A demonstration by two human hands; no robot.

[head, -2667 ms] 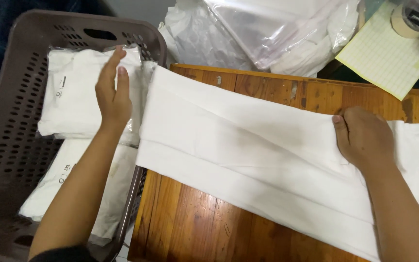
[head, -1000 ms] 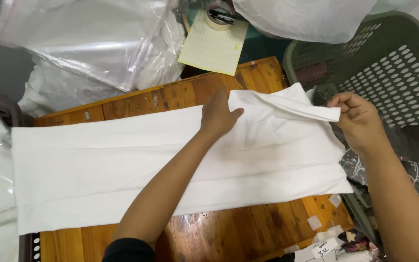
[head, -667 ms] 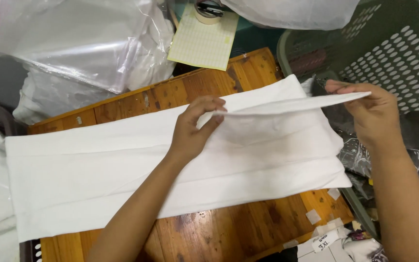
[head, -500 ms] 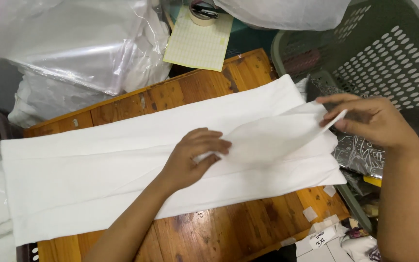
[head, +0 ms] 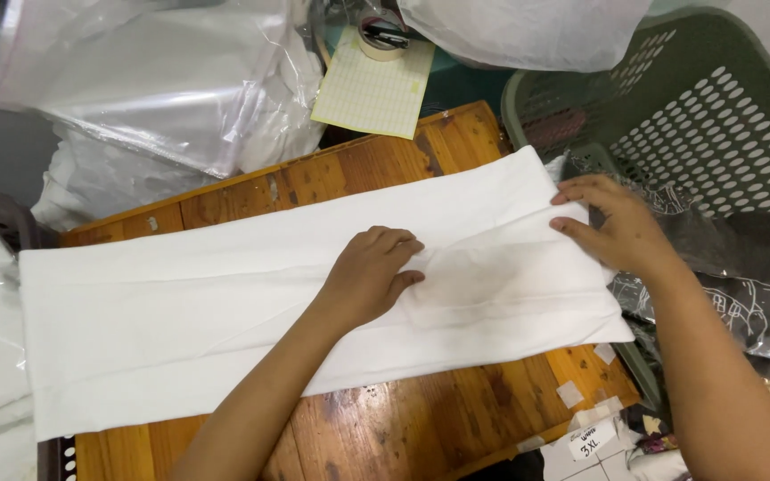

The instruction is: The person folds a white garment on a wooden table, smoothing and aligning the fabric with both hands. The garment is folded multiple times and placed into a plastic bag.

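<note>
The white cloth point(head: 225, 312) is spread lengthwise across the wooden table point(head: 421, 419), its right end folded back over itself. It is pressed flat near the middle by the left hand point(head: 369, 278), whose fingers are loosely curled with nothing gripped. The folded edge at the right end is held down by the right hand point(head: 621, 230), fingers extended and open. A green basket point(head: 715, 116) is seen just right of the table, clear plastic bags point(head: 162, 98) behind it, and a yellow gridded sheet point(head: 372, 93) beside them.
</note>
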